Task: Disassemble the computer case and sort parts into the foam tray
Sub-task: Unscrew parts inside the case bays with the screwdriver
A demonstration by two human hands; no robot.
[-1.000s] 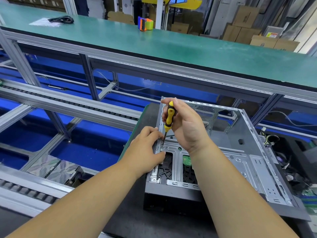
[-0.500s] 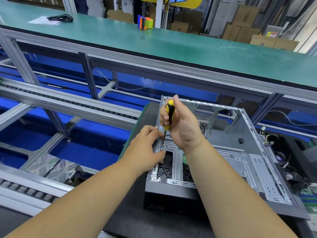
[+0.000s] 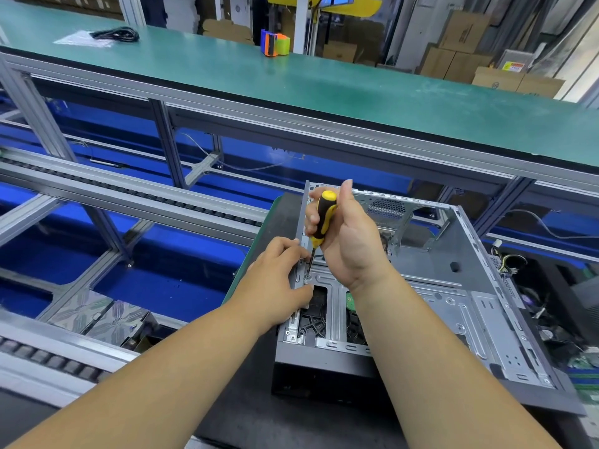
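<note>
1 screwdriver (image 3: pixel 324 215) in right hand (image 3: pixel 348 241); left hand (image 3: pixel 275 280) steadies 1 case (image 3: pixel 453 286).

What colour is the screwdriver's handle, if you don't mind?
Yellow and black, seen in the head view: screwdriver.

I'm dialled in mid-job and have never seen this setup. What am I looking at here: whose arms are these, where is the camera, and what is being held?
There is no robot. The single view comes from a camera worn on a person's head, looking forward and down, so the two bare forearms are that person's own.

The grey metal box is an opened computer case lying on a dark mat. The right hand grips a yellow and black screwdriver, held upright with its tip at a screw near the case's left edge. The left hand holds that edge, steadying it.

Behind runs a long green workbench with a tape dispenser and a coiled black cable on it. The foam tray is not in view.
</note>
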